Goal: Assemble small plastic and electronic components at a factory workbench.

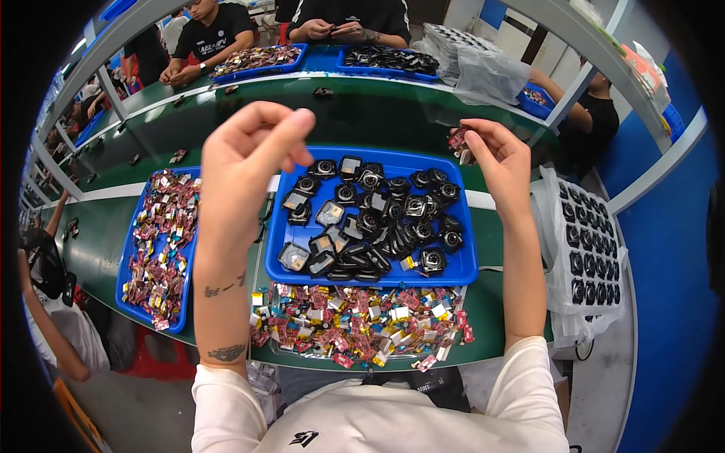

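Note:
My right hand (495,151) is raised past the tray's far right corner. Its thumb and fingers pinch a small red circuit board (458,139) with a pale piece hanging below it. My left hand (260,140) hovers above the tray's far left corner, fingers curled in and nothing visible in them. Between my arms lies a blue tray (467,264) of black watch cases (393,219), several with round sensor backs, others showing grey insides. Against its near side is a heap of red circuit boards with white and yellow parts (362,321).
Left of my arm, another blue tray (121,291) holds more red boards. A green conveyor (377,113) crosses beyond, with a small part (323,91) on it. Stacked trays of black cases (589,241) stand at right. Co-workers sit across, behind blue trays (393,72). Grey frame posts (657,170) rise nearby.

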Demonstrator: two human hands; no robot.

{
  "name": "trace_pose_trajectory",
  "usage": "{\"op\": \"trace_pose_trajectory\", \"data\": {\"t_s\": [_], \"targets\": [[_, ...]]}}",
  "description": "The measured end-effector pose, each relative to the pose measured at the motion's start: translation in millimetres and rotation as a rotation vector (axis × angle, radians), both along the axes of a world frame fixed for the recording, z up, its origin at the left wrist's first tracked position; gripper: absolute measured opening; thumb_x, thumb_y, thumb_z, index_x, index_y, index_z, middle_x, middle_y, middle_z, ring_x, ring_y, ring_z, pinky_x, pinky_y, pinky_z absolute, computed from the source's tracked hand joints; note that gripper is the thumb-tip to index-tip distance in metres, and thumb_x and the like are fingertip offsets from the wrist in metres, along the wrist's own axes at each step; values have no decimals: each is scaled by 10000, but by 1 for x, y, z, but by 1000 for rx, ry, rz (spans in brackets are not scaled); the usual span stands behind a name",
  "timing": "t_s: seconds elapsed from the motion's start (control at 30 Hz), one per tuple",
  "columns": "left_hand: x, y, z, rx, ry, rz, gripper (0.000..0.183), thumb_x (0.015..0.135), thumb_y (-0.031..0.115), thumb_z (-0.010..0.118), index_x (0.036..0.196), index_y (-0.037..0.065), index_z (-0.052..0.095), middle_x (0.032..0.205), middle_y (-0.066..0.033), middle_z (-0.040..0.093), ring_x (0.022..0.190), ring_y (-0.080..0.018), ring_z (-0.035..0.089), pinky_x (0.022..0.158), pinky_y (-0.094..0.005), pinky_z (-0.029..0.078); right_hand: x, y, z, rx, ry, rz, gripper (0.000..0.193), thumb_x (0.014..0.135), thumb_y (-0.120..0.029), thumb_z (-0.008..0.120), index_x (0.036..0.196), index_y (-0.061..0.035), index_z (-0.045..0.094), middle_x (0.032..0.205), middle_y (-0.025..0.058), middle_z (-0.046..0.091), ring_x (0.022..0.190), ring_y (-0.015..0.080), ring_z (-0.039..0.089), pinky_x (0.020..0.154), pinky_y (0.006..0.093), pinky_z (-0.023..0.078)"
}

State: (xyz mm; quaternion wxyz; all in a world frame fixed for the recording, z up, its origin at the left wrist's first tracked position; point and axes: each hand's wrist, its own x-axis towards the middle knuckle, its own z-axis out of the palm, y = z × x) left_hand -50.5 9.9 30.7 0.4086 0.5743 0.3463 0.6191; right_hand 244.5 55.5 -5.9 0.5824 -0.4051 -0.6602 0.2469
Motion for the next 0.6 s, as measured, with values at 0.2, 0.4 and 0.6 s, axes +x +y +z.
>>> {"op": "trace_pose_trajectory", "data": {"t_s": [0.2, 0.4, 0.6], "targets": [[-7, 0, 8, 64, 6, 10, 193, 895, 202, 658, 851, 17, 630, 680, -20, 619, 645, -52, 534, 618, -190, 387, 122, 96, -106, -306, -90, -311, 174, 817, -91, 682, 962, -3, 718, 853, 80, 716, 736, 124, 660, 674, 253, 513], [-8, -2, 7, 82, 104, 48, 303, 895, 258, 665, 691, 36, 637, 667, -14, 615, 617, -54, 550, 598, -198, 396, 128, 109, -137, -432, -236, -593, 207, 754, -191, 713, 898, -47, 751, 803, 90, 726, 770, 166, 684, 744, 287, 516], [-5, -3, 7, 65, 168, 61, 356, 876, 337, 683, 680, 41, 660, 652, -6, 618, 606, -59, 587, 562, -183, 412, 111, 94, -106, -235, -692, -734, 226, 824, -215, 633, 941, -47, 730, 935, 134, 707, 891, 231, 676, 774, 311, 508]]}}
